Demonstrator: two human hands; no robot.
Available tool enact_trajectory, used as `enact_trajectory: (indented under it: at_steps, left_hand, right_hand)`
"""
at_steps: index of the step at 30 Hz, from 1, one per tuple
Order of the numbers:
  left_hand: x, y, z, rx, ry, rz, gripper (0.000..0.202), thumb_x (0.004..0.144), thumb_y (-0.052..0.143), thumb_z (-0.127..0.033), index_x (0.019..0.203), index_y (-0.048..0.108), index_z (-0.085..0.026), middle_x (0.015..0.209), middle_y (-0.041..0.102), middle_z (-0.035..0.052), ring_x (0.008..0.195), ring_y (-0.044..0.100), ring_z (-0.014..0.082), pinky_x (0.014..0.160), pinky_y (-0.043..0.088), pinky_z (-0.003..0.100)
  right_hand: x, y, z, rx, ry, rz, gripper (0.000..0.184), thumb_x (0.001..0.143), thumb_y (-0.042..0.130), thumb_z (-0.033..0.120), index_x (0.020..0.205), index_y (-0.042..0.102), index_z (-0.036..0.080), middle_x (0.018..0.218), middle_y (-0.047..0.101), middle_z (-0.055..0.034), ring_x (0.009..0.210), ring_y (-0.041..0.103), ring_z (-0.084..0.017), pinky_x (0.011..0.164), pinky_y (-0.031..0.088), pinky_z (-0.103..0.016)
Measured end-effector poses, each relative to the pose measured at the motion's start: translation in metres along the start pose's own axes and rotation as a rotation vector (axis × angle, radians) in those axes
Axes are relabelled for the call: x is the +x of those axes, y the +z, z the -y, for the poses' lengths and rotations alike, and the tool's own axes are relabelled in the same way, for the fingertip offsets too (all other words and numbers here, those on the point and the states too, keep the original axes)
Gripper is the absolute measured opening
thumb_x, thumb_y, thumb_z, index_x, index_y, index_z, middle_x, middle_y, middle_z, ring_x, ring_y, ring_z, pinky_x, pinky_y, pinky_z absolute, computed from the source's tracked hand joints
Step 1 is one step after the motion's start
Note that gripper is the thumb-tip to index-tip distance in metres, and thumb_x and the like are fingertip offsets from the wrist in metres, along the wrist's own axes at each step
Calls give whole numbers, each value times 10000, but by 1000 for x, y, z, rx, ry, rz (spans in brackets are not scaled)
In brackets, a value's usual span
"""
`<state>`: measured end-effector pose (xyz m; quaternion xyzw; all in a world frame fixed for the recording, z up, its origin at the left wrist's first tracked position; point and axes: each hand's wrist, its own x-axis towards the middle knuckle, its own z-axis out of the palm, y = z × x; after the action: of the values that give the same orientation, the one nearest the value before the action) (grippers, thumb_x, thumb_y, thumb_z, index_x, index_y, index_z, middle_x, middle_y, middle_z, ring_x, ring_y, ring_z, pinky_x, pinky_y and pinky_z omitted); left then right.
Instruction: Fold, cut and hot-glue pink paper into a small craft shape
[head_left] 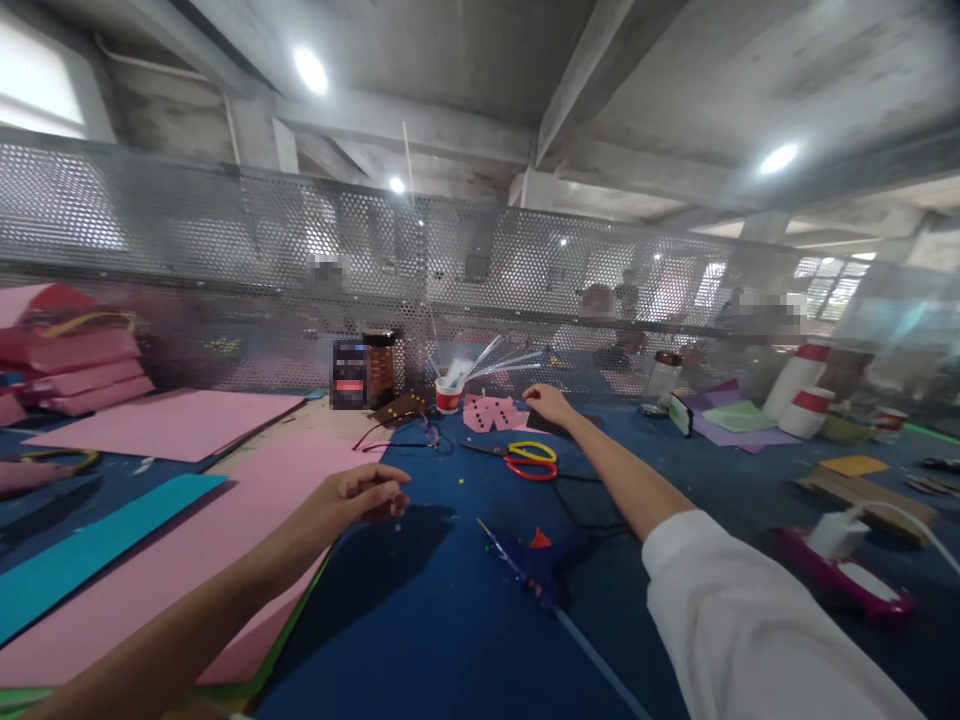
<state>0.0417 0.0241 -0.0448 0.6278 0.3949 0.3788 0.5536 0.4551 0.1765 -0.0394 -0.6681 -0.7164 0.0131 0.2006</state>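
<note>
My left hand (367, 495) hovers above the blue table beside a large pink sheet (277, 520). Its fingers are loosely bent and apart, with nothing seen in them. At the far side, my right hand (549, 405) has its fingers curled at the right edge of some pink paper pieces with black dots (493, 413); whatever they pinch, if anything, is hidden. Scissors with yellow and red handles (532, 462) lie just nearer than that hand. A blue glue gun (544, 570), with a clear glue stick (600, 662) in its back, lies in front of me.
A paper cup (448, 395) of clear sticks, eyeglasses (397, 440) and a brown jar (382, 370) stand or lie toward a perforated metal screen (262, 280). A teal strip (112, 545) lies left. A magenta power strip (844, 575) and white-red cups (806, 412) are right.
</note>
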Motion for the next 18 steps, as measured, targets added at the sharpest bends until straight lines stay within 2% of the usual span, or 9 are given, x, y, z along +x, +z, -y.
enact_trajectory:
  at_steps: [4, 8, 11, 18]
  left_hand:
    - [4, -3, 7, -11, -3, 9, 424, 712, 758, -520, 967, 706, -185, 826, 744, 51, 803, 693, 198, 823, 576, 335]
    - [9, -8, 11, -4, -3, 66, 403, 730, 758, -494, 983, 702, -186, 841, 745, 53, 795, 693, 196, 835, 583, 354]
    - [11, -9, 11, 19, -9, 62, 408, 731, 751, -500, 981, 702, -181, 848, 745, 63, 806, 701, 207, 852, 583, 369]
    - [7, -8, 7, 43, -1, 58, 404, 753, 731, -506, 1000, 697, -188, 885, 744, 71, 844, 713, 217, 887, 577, 378]
  right_hand:
    - [-24, -19, -38, -67, 33, 114, 299, 969, 576, 330, 1225, 588, 176, 1244, 594, -97, 1040, 619, -220, 880, 541, -423]
    - [-54, -24, -62, -121, 56, 193, 304, 968, 578, 330, 1228, 586, 173, 1242, 595, -97, 1038, 620, -220, 878, 542, -424]
    - [-65, -21, -67, -154, 72, 174, 311, 967, 579, 331, 1235, 582, 173, 1252, 590, -99, 1048, 617, -224, 884, 539, -430]
    - [-70, -19, -68, -217, 96, 113, 312, 966, 580, 332, 1235, 582, 173, 1249, 591, -98, 1049, 617, -224, 884, 539, -430]
